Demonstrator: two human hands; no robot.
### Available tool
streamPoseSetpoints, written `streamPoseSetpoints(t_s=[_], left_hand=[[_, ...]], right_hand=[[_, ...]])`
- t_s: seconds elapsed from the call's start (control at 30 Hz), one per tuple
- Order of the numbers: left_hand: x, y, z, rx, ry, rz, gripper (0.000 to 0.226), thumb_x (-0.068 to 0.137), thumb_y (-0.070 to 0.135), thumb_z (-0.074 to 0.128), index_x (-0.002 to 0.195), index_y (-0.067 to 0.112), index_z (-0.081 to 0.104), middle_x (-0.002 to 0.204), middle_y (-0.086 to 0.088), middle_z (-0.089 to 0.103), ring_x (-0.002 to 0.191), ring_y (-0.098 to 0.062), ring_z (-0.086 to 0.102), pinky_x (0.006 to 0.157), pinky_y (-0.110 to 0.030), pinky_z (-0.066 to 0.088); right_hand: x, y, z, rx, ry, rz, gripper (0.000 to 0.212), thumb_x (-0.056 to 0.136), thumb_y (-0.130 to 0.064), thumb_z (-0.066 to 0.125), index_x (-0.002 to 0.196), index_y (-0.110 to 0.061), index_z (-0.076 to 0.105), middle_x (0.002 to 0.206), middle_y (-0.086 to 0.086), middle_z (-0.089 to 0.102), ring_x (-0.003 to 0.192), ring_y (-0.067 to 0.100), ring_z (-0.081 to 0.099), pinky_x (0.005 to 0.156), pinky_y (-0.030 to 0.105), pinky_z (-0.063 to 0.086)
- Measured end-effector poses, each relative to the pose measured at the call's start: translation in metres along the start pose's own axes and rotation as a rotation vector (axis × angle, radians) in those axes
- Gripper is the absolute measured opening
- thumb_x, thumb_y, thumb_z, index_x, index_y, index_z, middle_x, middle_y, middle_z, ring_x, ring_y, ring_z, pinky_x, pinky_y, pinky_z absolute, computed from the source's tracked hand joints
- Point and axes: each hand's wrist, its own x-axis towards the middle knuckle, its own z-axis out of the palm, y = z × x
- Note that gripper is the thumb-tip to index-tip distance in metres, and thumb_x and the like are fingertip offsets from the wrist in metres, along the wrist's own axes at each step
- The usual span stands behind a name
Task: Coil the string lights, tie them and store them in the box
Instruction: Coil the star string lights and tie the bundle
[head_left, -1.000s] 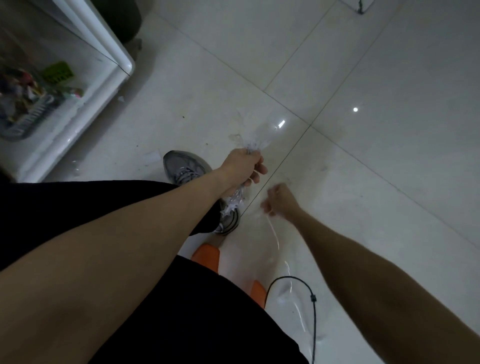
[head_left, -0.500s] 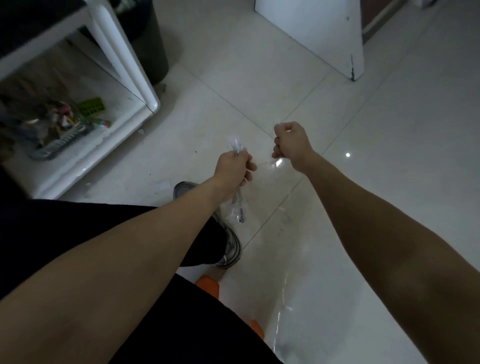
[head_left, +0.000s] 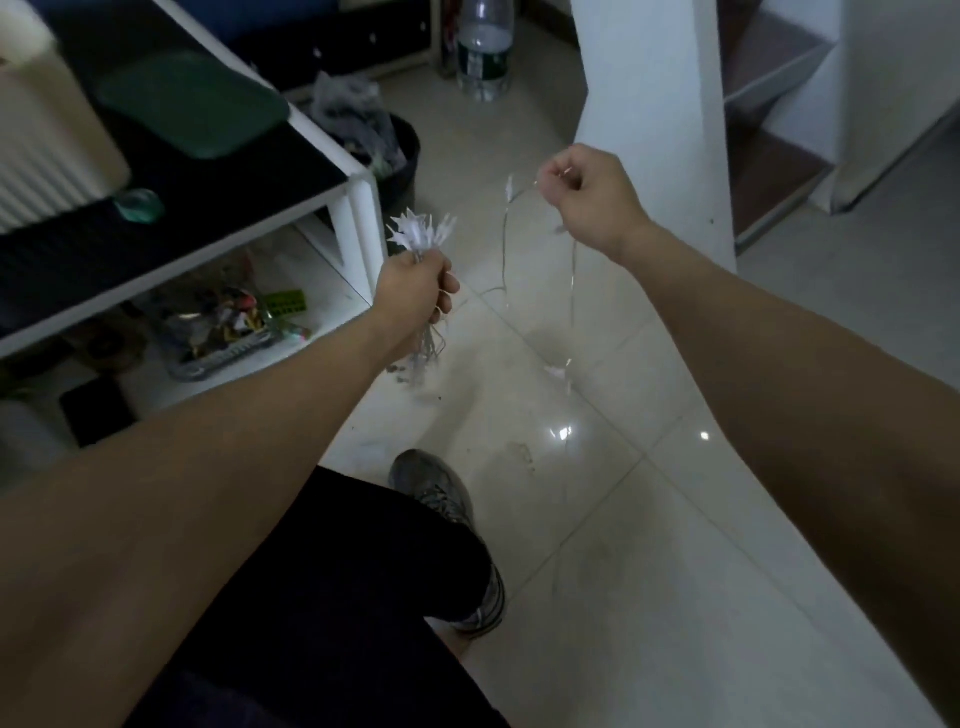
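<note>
Standing over a glossy, pale tiled floor (head_left: 675, 571), the person shows a dark trouser leg and a grey laced shoe (head_left: 441, 499) nearest the camera. Beyond these, the left hand (head_left: 415, 293) is curled in a fist round the gathered string lights (head_left: 422, 234); the bundle's long axis runs roughly upright, with white, pointed, star-like bulbs fanning out above the fist and thin translucent wire loops hanging below it. Farther out and to the right, the right hand (head_left: 589, 189) is raised higher, its fingers curled and pinching a free strand of the same wire, which droops from it in a slack loop toward the left hand, with a second length trailing down toward the floor. To the left stands a white-framed table (head_left: 358, 208) with a dark top, bearing a dark green flat object (head_left: 192, 104); its lower shelf holds a tray of mixed small items (head_left: 228, 327). Farthest away stand a black bin (head_left: 400, 156) and a clear plastic bottle (head_left: 483, 52).
</note>
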Motion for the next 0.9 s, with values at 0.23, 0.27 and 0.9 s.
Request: streamPoseSetpoints(t_s=[0.23,0.27,0.9], left_hand=[[0.002,0.028,-0.050,0.086,-0.042,0.071,0.022,0.103,0.019,0.042,0.084,0.012,0.053,0.066,-0.002,0.060,0.050,-0.015,0.049,0.046,-0.026,0.034],[0.001,0.030,-0.055,0.121,-0.049,0.081,0.023,0.103,0.020,0.042,0.084,0.012,0.053,0.069,-0.002,0.060,0.051,-0.015,0.050,0.046,-0.026,0.034],[0.006,0.024,-0.084,0.055,-0.053,0.107,0.026,0.105,0.022,0.042,0.085,0.013,0.056,0.065,0.000,0.056,0.055,-0.013,0.051,0.047,-0.022,0.035]], right_hand=[[-0.018,0.004,0.039,-0.078,-0.319,0.321,0.008,0.093,-0.012,0.064,0.088,-0.007,0.066,0.083,0.014,0.063,0.053,0.018,0.050,0.051,0.026,0.041],[-0.022,0.009,0.044,-0.121,-0.366,0.345,0.009,0.094,-0.014,0.065,0.091,-0.006,0.067,0.087,0.014,0.065,0.056,0.019,0.053,0.052,0.026,0.042],[-0.060,-0.023,0.152,-0.105,-0.779,0.262,0.044,0.084,-0.030,0.080,0.125,-0.026,0.066,0.128,-0.009,0.062,0.120,0.015,0.057,0.092,0.026,0.044]])
